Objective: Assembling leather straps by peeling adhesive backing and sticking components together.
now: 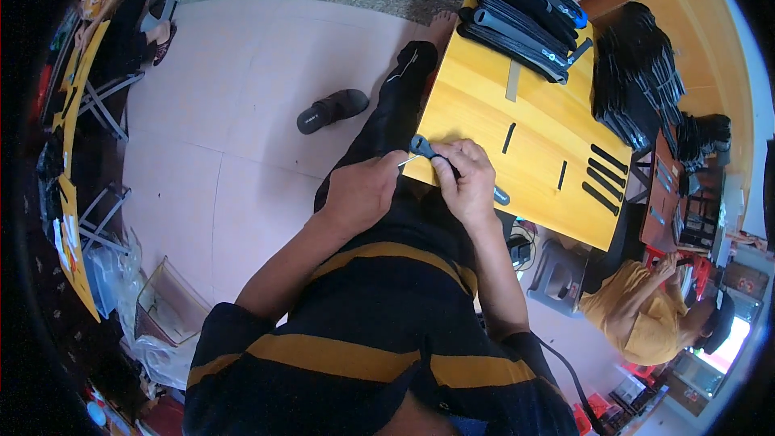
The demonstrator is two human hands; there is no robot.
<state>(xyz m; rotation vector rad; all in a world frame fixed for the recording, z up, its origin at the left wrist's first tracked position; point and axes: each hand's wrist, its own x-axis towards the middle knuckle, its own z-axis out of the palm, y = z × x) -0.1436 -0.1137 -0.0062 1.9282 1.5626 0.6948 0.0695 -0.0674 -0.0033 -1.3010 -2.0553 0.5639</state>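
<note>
My left hand (pixel 363 190) is closed around a thin tool whose slim metal shaft (pixel 408 159) pokes out toward the right; its handle is hidden in the fist. My right hand (pixel 467 178) grips a dark blue-grey strap-like piece (pixel 421 145) with a rounded, holed end. The metal shaft comes close to that end; whether it touches, I cannot tell. The other end of the piece shows beyond my right palm. Both hands are over the near left edge of a yellow wooden table (pixel 533 214).
Several short black strips (pixel 604 171) lie on the table, with a stack of folded black bags (pixel 525 20) at its far end. Another black stack (pixel 638 73) stands beyond. A person in a yellow shirt (pixel 642 315) sits at right, near a grey stool (pixel 557 278). A dark slipper (pixel 333 111) lies on the floor.
</note>
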